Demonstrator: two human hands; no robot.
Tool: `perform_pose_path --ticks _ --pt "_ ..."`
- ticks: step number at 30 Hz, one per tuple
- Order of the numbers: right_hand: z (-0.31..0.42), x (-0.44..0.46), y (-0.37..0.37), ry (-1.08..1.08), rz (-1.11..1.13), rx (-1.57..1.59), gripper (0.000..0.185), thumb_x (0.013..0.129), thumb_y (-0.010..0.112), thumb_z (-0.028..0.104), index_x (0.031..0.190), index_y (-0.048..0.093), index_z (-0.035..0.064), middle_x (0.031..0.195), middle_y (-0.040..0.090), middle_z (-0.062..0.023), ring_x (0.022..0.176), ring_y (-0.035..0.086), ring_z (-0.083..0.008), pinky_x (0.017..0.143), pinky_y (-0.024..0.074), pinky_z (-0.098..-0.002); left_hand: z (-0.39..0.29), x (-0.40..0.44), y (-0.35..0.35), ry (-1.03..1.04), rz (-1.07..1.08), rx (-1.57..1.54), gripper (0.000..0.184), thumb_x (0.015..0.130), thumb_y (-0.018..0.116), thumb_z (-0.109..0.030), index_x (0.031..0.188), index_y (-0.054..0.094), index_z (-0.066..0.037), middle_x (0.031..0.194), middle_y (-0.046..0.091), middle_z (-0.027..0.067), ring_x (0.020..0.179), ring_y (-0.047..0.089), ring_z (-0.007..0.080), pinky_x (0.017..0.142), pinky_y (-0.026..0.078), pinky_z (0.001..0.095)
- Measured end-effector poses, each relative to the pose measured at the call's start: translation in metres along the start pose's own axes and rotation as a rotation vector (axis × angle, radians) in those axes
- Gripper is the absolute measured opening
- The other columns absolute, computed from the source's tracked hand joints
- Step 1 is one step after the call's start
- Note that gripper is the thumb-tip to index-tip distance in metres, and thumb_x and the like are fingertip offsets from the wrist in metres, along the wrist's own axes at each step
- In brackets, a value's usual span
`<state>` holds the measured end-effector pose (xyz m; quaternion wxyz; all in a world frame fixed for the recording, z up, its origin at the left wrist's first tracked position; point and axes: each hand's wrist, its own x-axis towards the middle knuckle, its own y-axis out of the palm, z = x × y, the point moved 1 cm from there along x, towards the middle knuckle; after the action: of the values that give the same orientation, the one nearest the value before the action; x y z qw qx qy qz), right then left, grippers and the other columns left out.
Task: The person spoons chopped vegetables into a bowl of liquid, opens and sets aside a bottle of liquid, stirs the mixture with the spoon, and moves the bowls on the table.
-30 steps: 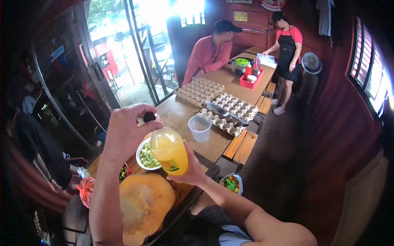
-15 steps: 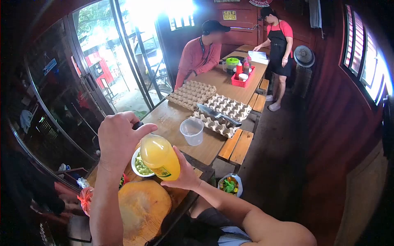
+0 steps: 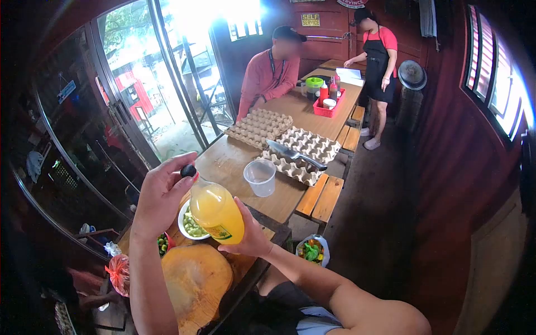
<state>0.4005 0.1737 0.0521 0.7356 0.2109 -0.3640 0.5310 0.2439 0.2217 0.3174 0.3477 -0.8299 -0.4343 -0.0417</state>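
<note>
My right hand (image 3: 244, 237) is wrapped round the lower part of a clear bottle (image 3: 215, 207) of yellow liquid, with a yellow-green label, tilted with its neck up and to the left. My left hand (image 3: 160, 187) has its thumb and fingers round the black bottle cap (image 3: 188, 170), which sits on the neck. Partly behind the bottle is a white bowl (image 3: 183, 228) of chopped pale green pieces (image 3: 194, 226). Below them lies a round wooden chopping board (image 3: 198, 282).
A clear plastic tub (image 3: 259, 178) stands on the table, near egg trays (image 3: 259, 128) with a knife (image 3: 296, 154) across one. Farther back is a red basket (image 3: 329, 110) of bottles. Two people (image 3: 273, 78) are at the far end. A bag of vegetables (image 3: 312, 251) sits below right.
My left hand has turned at the cap, and its fingers have loosened so more of the black cap shows. The bottle stays in my right hand, nearly unmoved.
</note>
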Motion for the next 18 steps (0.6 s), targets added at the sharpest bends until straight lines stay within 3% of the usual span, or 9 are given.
perform_pose_path --ticks 3,5,6,10,12,15,18 --pt "0.000 -0.001 -0.001 0.037 -0.007 -0.033 0.146 0.068 0.107 0.035 0.173 0.012 0.0003 0.162 0.050 -0.0233 0.150 0.051 -0.0354 0.124 0.0420 -0.0470 0.009 -0.001 0.004 0.012 0.003 -0.176 0.039 0.099 0.074 0.003 0.139 0.072 0.000 0.130 0.071 0.0047 0.110 0.068 0.0090 0.096 0.056 0.0267" --pt "-0.002 -0.003 -0.002 0.055 -0.005 -0.039 0.146 0.067 0.107 0.035 0.173 0.013 -0.0001 0.162 0.051 -0.0234 0.149 0.053 -0.0354 0.123 0.0431 -0.0471 0.011 -0.002 0.009 0.157 -0.079 0.078 0.038 0.101 0.075 -0.002 0.140 0.072 -0.002 0.130 0.070 0.0040 0.105 0.068 0.0088 0.092 0.056 0.0263" --pt "-0.004 -0.004 -0.001 0.069 -0.008 -0.051 0.146 0.067 0.108 0.036 0.173 0.014 -0.0005 0.161 0.051 -0.0235 0.148 0.054 -0.0355 0.122 0.0443 -0.0472 0.006 -0.004 0.013 0.118 -0.147 0.180 0.038 0.102 0.077 -0.006 0.140 0.072 -0.003 0.131 0.069 0.0048 0.102 0.068 0.0085 0.089 0.057 0.0261" --pt "-0.010 -0.004 0.004 0.011 0.005 0.006 0.146 0.067 0.107 0.037 0.172 0.014 -0.0018 0.162 0.051 -0.0240 0.145 0.058 -0.0354 0.119 0.0484 -0.0473 0.022 -0.008 0.020 0.017 -0.283 -0.052 0.053 0.102 0.076 -0.007 0.153 0.063 -0.006 0.133 0.066 0.0091 0.106 0.068 0.0102 0.089 0.057 0.0275" --pt "-0.008 -0.003 0.002 0.036 0.006 -0.057 0.146 0.068 0.106 0.035 0.172 0.011 -0.0021 0.161 0.052 -0.0236 0.145 0.058 -0.0352 0.118 0.0491 -0.0477 0.028 -0.011 0.017 0.112 -0.246 -0.245 0.064 0.103 0.072 -0.004 0.162 0.050 -0.007 0.134 0.066 0.0110 0.112 0.066 0.0115 0.095 0.056 0.0295" --pt "-0.010 -0.003 0.002 0.001 0.019 -0.072 0.146 0.069 0.106 0.034 0.172 0.009 -0.0012 0.161 0.052 -0.0235 0.145 0.058 -0.0350 0.117 0.0500 -0.0482 0.032 -0.014 0.012 0.075 -0.212 -0.426 0.067 0.104 0.068 0.000 0.166 0.043 -0.006 0.133 0.066 0.0118 0.117 0.065 0.0127 0.102 0.054 0.0320" --pt "-0.011 -0.004 0.002 0.029 0.008 -0.031 0.145 0.068 0.106 0.036 0.172 0.012 -0.0013 0.160 0.053 -0.0247 0.144 0.058 -0.0366 0.117 0.0496 -0.0484 0.033 -0.013 0.024 0.058 -0.279 -0.364 0.070 0.100 0.077 -0.004 0.163 0.045 -0.004 0.123 0.064 0.0092 0.111 0.069 0.0138 0.094 0.058 0.0302"
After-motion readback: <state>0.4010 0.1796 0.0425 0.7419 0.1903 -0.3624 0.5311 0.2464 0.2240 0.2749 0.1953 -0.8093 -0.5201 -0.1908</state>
